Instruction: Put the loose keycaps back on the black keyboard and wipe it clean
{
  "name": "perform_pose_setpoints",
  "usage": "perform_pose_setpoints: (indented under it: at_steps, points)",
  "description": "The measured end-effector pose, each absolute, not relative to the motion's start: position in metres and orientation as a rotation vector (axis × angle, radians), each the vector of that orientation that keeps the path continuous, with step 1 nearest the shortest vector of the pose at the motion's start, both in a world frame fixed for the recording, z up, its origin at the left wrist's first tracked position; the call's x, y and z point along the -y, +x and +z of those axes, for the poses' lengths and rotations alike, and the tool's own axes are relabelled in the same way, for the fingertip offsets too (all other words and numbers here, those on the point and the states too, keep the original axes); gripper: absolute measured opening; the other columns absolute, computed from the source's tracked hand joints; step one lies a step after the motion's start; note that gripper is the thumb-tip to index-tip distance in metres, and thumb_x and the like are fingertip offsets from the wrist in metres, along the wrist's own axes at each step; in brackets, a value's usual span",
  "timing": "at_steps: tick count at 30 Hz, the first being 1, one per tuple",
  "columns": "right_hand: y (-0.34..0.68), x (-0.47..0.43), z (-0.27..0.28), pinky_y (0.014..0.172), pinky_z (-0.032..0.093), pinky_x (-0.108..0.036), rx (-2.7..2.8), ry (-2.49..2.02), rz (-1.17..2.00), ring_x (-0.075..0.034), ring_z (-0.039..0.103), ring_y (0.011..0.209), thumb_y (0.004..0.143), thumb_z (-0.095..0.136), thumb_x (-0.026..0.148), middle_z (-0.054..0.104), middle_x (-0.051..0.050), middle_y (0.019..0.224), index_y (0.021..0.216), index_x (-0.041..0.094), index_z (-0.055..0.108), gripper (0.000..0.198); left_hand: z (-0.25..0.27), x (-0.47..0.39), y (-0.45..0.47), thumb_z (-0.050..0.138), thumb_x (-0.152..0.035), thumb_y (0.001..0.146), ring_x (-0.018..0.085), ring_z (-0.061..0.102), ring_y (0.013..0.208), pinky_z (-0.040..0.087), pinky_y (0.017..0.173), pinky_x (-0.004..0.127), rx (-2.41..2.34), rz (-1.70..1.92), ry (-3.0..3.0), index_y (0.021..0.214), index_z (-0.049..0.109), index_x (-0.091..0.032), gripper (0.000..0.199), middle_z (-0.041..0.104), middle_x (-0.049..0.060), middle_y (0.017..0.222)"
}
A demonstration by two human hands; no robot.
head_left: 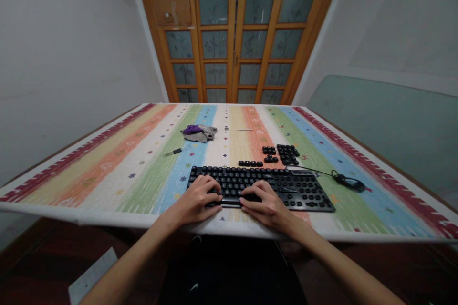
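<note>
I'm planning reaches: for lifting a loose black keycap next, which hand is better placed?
Probably the right hand: it's nearer the loose black keycaps beyond the black rectangular keyboard; the left hand is farther away.

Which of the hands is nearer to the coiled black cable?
Right. The right hand is at the keyboard, left of the coiled black cable; the left hand is farther left, at the keyboard's left part.

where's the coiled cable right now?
In the head view, the coiled cable lies on the right part of the striped tablecloth, just right of the keyboard, its lead running to the keyboard's far edge.
</note>
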State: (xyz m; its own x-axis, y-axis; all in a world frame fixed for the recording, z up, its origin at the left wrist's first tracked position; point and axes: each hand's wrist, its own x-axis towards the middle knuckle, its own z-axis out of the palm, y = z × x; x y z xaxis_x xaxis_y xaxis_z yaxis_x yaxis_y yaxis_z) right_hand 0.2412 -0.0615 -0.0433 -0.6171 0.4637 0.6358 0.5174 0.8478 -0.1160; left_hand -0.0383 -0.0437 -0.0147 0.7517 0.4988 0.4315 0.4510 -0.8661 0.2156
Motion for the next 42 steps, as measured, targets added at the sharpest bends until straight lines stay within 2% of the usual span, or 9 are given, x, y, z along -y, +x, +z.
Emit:
perform_pose_setpoints:
  at_steps: [6,10,17,21,24,29,35,39,42]
  points:
    - [0.231,0.055,-0.039,0.084,0.052,-0.042,2.362,-0.661,-0.051,-0.024,0.054,0.098,0.094,0.068,0.023,0.071,-0.009,0.107,0.099,0.022,0.076,0.010,-0.011,0.040,-0.047,0.070,-0.024,0.090,0.024,0.054,0.101,0.043,0.090,0.040,-0.800,0.710,2.836,0.093,0.071,-0.019,0.005,0.065,0.007,0.106]
    - [0.238,0.049,-0.030,0.086,0.051,-0.044,2.350,-0.647,0.038,-0.024,0.056,0.100,0.094,0.067,0.027,0.071,-0.009,0.108,0.107,0.021,0.076,0.016,-0.003,0.035,-0.048,0.070,-0.027,0.091,0.022,0.056,0.100,0.043,0.091,0.039,-0.766,0.727,2.790,0.092,0.071,-0.020,0.007,0.065,0.006,0.104]
    - [0.278,0.019,-0.006,0.087,0.050,-0.046,2.119,-0.835,-0.060,-0.024,0.060,0.092,0.097,0.061,0.022,0.074,-0.008,0.098,0.105,0.022,0.076,0.017,0.022,0.001,-0.025,0.060,-0.030,0.099,0.022,0.060,0.099,0.045,0.092,0.040,-0.849,0.765,2.794,0.104,0.070,-0.018,0.017,0.067,0.007,0.103]
    - [0.298,-0.001,-0.001,0.087,0.051,-0.047,2.106,-0.931,-0.085,-0.025,0.063,0.090,0.096,0.062,0.023,0.075,-0.008,0.095,0.097,0.022,0.077,0.015,0.027,-0.034,0.001,0.058,-0.031,0.099,0.023,0.062,0.100,0.047,0.092,0.037,-0.881,0.679,2.775,0.106,0.070,-0.016,0.020,0.070,0.008,0.102]
    - [0.306,-0.009,-0.005,0.086,0.051,-0.047,2.103,-0.964,-0.087,-0.025,0.064,0.089,0.096,0.062,0.024,0.076,-0.008,0.095,0.095,0.021,0.077,0.015,0.024,-0.061,0.023,0.061,-0.030,0.096,0.023,0.064,0.102,0.047,0.094,0.035,-0.961,0.428,2.786,0.109,0.070,-0.017,0.020,0.072,0.007,0.104]
    - [0.309,-0.012,-0.014,0.085,0.052,-0.046,2.089,-0.977,-0.094,-0.025,0.064,0.088,0.096,0.061,0.024,0.076,-0.008,0.093,0.093,0.022,0.077,0.016,0.016,-0.096,0.047,0.069,-0.029,0.088,0.021,0.068,0.089,0.048,0.079,0.029,-0.957,0.240,2.774,0.101,0.075,-0.016,0.019,0.075,0.007,0.096]
    - [0.311,-0.008,-0.016,0.082,0.054,-0.044,2.103,-0.988,-0.104,-0.025,0.063,0.088,0.096,0.061,0.023,0.075,-0.008,0.092,0.095,0.020,0.077,0.016,0.010,-0.111,0.056,0.073,-0.023,0.082,0.016,0.067,0.071,0.043,0.063,0.023,-0.902,0.106,2.739,0.088,0.078,-0.016,0.010,0.076,0.002,0.081]
    - [0.311,-0.007,-0.016,0.084,0.053,-0.046,2.102,-0.991,-0.095,-0.025,0.063,0.089,0.096,0.061,0.022,0.075,-0.008,0.093,0.095,0.020,0.076,0.016,0.010,-0.111,0.057,0.074,-0.021,0.080,0.016,0.066,0.069,0.042,0.062,0.023,-0.914,0.136,2.735,0.083,0.077,-0.015,0.008,0.074,0.002,0.077]
    - [0.309,-0.005,-0.015,0.085,0.053,-0.047,2.107,-0.977,-0.077,-0.025,0.063,0.090,0.095,0.062,0.021,0.075,-0.008,0.094,0.096,0.021,0.076,0.015,0.015,-0.104,0.053,0.074,-0.022,0.081,0.018,0.067,0.076,0.045,0.068,0.025,-0.922,0.220,2.742,0.087,0.076,-0.015,0.010,0.074,0.004,0.083]
